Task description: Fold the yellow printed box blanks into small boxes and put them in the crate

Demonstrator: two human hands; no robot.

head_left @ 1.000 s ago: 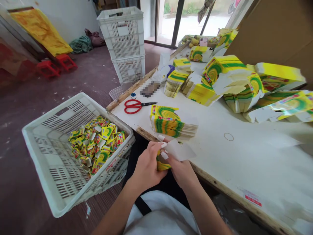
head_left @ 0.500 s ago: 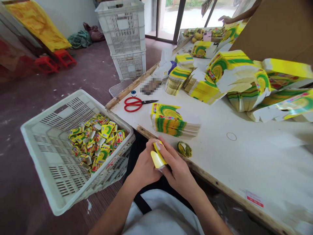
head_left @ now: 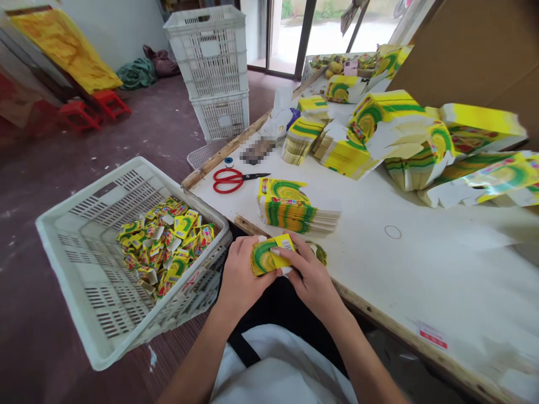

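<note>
A small yellow and green printed carton (head_left: 269,257) is held between both hands just off the table's front edge. My left hand (head_left: 242,278) grips its left end, and my right hand (head_left: 309,275) closes on its right end, fingers over the barcode side. Just beyond my right hand lies a small greenish bundle (head_left: 319,252), partly hidden by the fingers. A stack of flat cartons (head_left: 286,207) rests on the table ahead of my hands. Left of me, a white plastic crate (head_left: 96,269) holds a heap of similar small cartons (head_left: 168,241).
Red-handled scissors (head_left: 231,180) and a small spool (head_left: 228,163) lie on the white table (head_left: 362,264), with a rubber band (head_left: 393,232) to the right. Bundles of flat cartons (head_left: 379,123) fill the back. Stacked white crates (head_left: 210,67) stand on the floor beyond.
The carton has turned from edge-on to show its broad printed face, and my hands have spread apart to its ends. The other person's hand at the back has left view.
</note>
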